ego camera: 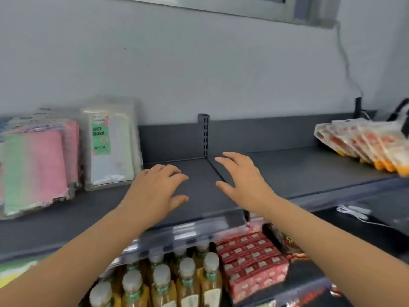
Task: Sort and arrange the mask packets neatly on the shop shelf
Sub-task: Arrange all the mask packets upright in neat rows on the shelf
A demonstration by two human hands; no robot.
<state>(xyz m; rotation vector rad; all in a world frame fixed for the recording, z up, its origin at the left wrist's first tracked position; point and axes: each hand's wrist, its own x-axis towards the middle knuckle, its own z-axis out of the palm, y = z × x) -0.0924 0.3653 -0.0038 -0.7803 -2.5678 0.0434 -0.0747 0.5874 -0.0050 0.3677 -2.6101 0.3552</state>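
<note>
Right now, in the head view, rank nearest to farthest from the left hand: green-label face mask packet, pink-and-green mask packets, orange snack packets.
1. green-label face mask packet, just left of the left hand
2. pink-and-green mask packets, farther left
3. orange snack packets, far right

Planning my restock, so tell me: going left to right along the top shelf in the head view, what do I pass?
Pink-and-green mask packets → face mask packet → left hand → slotted upright → right hand → orange snack packets.
</note>
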